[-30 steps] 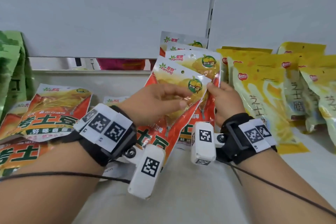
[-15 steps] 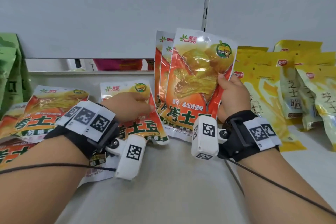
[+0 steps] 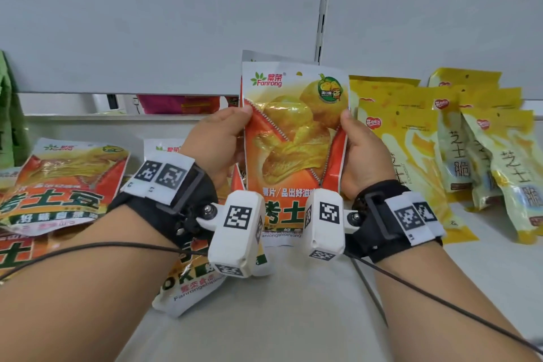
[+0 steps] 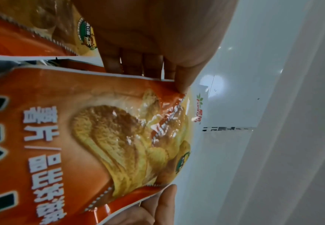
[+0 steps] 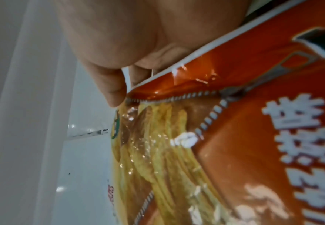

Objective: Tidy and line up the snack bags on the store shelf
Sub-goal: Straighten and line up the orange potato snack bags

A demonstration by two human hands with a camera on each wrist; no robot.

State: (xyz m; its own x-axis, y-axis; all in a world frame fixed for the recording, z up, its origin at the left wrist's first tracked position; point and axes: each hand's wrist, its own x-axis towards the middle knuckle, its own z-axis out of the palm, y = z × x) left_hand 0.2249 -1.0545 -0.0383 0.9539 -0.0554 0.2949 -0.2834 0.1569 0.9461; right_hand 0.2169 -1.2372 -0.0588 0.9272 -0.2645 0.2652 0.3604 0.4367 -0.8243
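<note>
An orange chip bag [image 3: 293,138] with a zipper print stands upright at the shelf's middle, in front of more bags of its kind. My left hand [image 3: 219,138] grips its left edge, thumb on the front and fingers behind, as the left wrist view shows on the orange bag [image 4: 92,137]. My right hand [image 3: 360,153] grips the right edge the same way; the right wrist view shows the thumb on the orange bag [image 5: 215,137]. Several other orange bags [image 3: 61,185] lie flat on the left.
Yellow snack bags [image 3: 417,156] stand in rows to the right. Green bags [image 3: 8,126] lean at the far left. One orange bag [image 3: 188,282] lies flat under my left wrist. The white back wall [image 3: 176,23] has a slotted upright [image 3: 321,6]. The beige shelf [image 3: 293,317] runs toward me.
My left hand left the flat bag on the left and took the upright bag's left edge. The bag now stands straight and centred between both hands.
</note>
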